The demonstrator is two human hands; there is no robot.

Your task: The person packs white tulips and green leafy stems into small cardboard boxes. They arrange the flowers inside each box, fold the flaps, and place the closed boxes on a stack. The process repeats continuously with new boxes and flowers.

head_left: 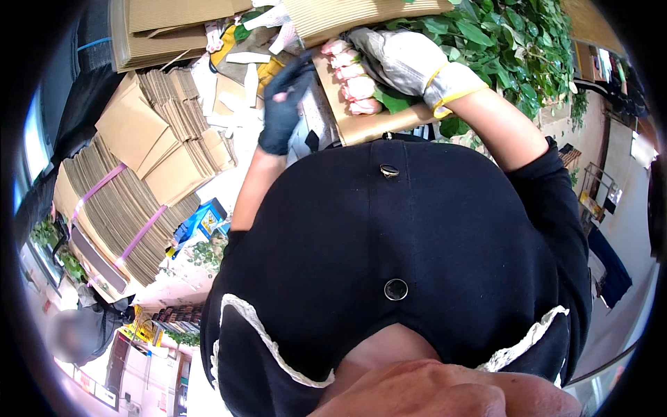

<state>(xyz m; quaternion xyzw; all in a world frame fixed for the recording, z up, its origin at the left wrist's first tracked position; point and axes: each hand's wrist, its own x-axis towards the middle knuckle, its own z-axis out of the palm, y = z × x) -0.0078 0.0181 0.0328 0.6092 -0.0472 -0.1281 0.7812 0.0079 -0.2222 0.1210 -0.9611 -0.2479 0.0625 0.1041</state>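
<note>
Several pale pink roses [358,87] lie in a row on brown cardboard [372,129], their heads toward the left. My right hand [403,61], in a pale glove with yellow trim, is closed over the bunch just behind the blooms, and its fingertips are partly hidden. Green leaves [396,101] show beneath its wrist. To the left of the cardboard's edge is my left hand [283,104] in a black glove. Its fingers are smeared by motion, and whether they hold anything is unclear.
A heap of green foliage [500,48] fills the far right. Corrugated cardboard [361,15] lies beyond the roses. Stacks of cardboard [114,205], one bound with pink straps, stand on the left near a blue box [208,219]. White and yellow scraps [240,69] lie past my left hand.
</note>
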